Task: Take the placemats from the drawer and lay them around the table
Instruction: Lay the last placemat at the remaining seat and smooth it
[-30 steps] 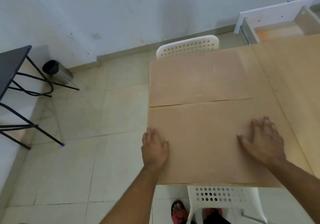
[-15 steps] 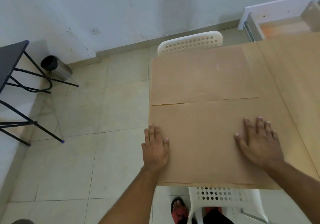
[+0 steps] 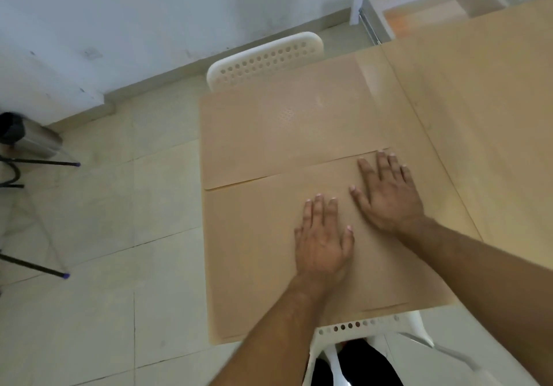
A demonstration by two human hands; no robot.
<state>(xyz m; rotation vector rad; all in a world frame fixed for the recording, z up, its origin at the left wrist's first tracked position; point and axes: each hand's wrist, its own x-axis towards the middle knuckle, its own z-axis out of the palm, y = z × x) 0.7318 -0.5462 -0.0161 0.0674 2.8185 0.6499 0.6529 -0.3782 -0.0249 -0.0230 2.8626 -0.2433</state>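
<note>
Pressing near placemat [image 3: 254, 251], left hand [image 3: 321, 240], right hand [image 3: 387, 197]

Scuffed pale wall [image 3: 149, 11], beige tile floor [image 3: 104, 266]. 2 white perforated chairs: far chair [image 3: 266, 59] nr wall, near chair [image 3: 413, 326] at btm. Black metal legs [image 3: 33, 266] + dark bin [image 3: 27, 137] on left.

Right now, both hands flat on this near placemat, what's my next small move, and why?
Probably lift the left hand and right hand off the near placemat: it lies flat beside the far placemat, before the near chair, so it looks placed. The drawer stands open.
</note>
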